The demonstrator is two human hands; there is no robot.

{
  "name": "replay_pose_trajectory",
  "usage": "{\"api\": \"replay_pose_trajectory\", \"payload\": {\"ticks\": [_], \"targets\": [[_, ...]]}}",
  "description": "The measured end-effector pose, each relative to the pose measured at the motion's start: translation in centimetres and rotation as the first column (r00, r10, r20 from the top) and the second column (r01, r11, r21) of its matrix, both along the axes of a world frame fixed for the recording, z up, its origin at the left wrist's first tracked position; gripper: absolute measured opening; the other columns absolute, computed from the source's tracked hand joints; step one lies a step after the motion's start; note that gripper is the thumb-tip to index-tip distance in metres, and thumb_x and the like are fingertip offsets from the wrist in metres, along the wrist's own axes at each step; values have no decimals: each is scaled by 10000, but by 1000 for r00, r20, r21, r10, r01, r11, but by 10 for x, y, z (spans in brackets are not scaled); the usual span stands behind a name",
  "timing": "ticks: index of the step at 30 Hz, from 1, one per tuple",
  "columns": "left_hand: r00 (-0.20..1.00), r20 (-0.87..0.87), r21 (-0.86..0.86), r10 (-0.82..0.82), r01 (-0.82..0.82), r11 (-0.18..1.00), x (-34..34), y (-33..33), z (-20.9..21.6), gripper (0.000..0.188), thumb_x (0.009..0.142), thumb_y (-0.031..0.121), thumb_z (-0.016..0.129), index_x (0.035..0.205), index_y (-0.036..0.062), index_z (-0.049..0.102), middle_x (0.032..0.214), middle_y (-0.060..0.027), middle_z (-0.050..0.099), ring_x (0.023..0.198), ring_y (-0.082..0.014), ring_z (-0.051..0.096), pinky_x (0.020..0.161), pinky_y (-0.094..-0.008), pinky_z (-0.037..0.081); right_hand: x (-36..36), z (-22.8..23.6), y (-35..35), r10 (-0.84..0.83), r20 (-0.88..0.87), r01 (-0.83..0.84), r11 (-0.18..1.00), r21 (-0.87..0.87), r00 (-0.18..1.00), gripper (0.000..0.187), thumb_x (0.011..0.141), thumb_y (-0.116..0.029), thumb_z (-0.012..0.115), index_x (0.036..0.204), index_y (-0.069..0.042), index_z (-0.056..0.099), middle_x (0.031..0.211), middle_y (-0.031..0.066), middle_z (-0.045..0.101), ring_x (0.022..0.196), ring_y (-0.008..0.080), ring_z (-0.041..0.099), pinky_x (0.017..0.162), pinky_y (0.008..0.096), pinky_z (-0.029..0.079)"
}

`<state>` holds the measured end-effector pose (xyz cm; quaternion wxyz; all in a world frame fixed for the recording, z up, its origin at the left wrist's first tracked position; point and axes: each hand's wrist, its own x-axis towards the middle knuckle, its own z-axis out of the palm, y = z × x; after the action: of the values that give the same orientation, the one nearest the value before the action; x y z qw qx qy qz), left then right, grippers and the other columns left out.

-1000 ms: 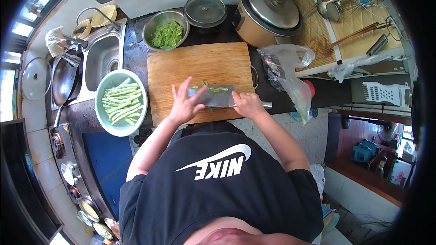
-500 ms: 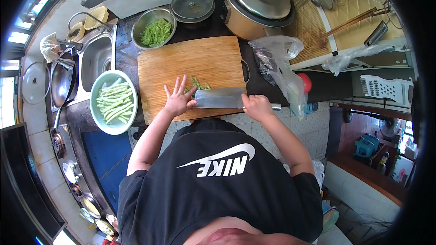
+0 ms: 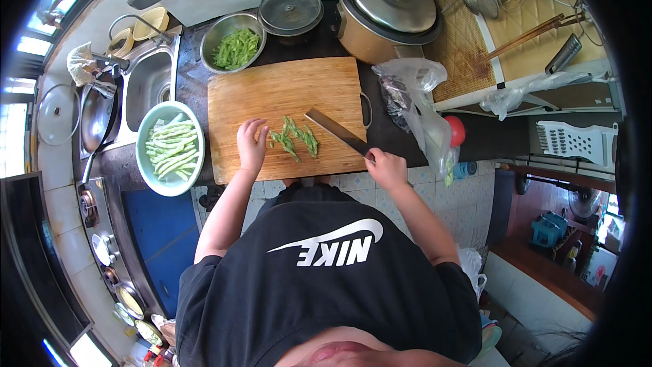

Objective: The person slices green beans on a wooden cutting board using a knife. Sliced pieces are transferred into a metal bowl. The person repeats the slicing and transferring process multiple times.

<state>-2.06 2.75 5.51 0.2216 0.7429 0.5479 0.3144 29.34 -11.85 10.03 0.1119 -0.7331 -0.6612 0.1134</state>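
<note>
A wooden cutting board [image 3: 272,88] lies on the dark counter before me. Sliced green beans [image 3: 296,137] form a small loose pile toward its near side. My right hand [image 3: 387,168] grips the handle of a cleaver [image 3: 336,130] at the board's near right corner. The cleaver is turned so that its blade looks narrow, and its tip points up and left, just right of the pile. My left hand [image 3: 252,144] is over the board, left of the sliced beans, holding nothing, its fingers bent and thumb apart.
Left of the board stands a pale green bowl [image 3: 141,163] of whole green beans [image 3: 172,146]. Behind it, a metal bowl [image 3: 206,54] holds cut greens [image 3: 236,49]. A lidded pan [image 3: 291,10], a large pot [image 3: 370,30] and a plastic bag [image 3: 424,95] line the back and right. The sink [image 3: 146,88] is far left.
My left hand has drawn left off the sliced beans and its spread fingers have curled. The cleaver has turned from lying level across the near edge to slanting, uncovering the pile.
</note>
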Motion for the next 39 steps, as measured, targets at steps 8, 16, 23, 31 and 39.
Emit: {"api": "replay_pose_trajectory", "payload": {"ticks": [8, 16, 23, 31, 39], "targets": [[988, -27, 93, 151, -148, 985, -11, -24, -18, 175, 804, 116, 647, 968, 55, 641, 1039, -147, 583, 1012, -317, 535, 888, -402, 404, -52, -20, 25, 176, 68, -173, 984, -52, 982, 210, 744, -292, 669, 751, -100, 584, 645, 102, 641, 615, 247, 656, 541, 373, 516], [965, -256, 146, -57, 97, 984, 20, -48, -13, 375, 742, 239, 705, 1084, 128, 599, 1162, -117, 521, 1146, -307, 457, 995, -554, 249, -42, -20, -3, -57, -214, 37, 994, -100, 975, 217, 819, -299, 614, 719, -106, 607, 626, 76, 637, 601, 244, 641, 563, 396, 491], [825, -485, -143, -292, 255, 956, 79, -51, -8, 713, 658, 482, 724, 1235, 154, 467, 1348, -166, 336, 1296, -342, 285, 1009, -706, 94, -14, -29, -33, -568, -801, 114, 823, -557, 186, 216, 882, -161, 574, 735, -7, 536, 558, 30, 519, 417, 73, 461, 365, 224, 345], [986, -145, 41, -83, 90, 995, 37, -37, -18, 548, 756, 323, 700, 1210, 106, 482, 1295, -162, 406, 1256, -337, 349, 1037, -633, 162, -11, -41, -54, -589, -791, 19, 804, -594, 165, 212, 877, -177, 585, 760, -12, 520, 573, 31, 514, 407, 77, 443, 372, 231, 341], [966, -244, -53, 86, -102, 993, 6, -64, -47, 735, 834, 258, 606, 1401, -20, 230, 1430, -298, 229, 1333, -449, 221, 1086, -522, 190, -17, -50, -63, -638, -746, -17, 758, -652, 190, 223, 886, -180, 571, 746, -18, 510, 562, 30, 508, 407, 75, 442, 375, 234, 341]]}}
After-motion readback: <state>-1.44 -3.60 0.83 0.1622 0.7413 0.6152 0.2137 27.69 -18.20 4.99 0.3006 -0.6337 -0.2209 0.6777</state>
